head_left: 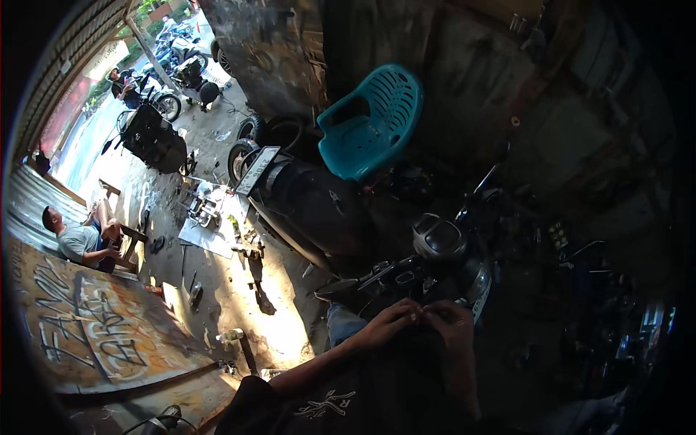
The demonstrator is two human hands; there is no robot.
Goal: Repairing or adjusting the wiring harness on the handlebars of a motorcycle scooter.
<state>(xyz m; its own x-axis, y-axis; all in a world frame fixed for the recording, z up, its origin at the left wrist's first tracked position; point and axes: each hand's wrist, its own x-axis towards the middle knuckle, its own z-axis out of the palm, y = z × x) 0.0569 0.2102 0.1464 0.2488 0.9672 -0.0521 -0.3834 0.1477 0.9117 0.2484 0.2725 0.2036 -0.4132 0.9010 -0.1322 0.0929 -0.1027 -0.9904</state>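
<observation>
My left hand point(391, 321) and my right hand point(451, 322) meet close in front of my body, fingertips bent together. Both look pinched around something small, which is too dark and hidden to name. Just beyond them are a motorcycle's handlebar area point(399, 274) and its rounded, shiny headlight housing point(438, 238). An oval mirror point(336, 290) sticks out to the left of this front end. Neither hand visibly grips the motorcycle.
A dark motorcycle seat and tail point(312, 203) with a white plate point(257, 170) lies ahead. Behind it tilts a teal plastic chair point(362, 141). Metal parts point(205, 210) sit on the floor at left. A person point(83, 239) sits by a painted wooden board point(101, 319).
</observation>
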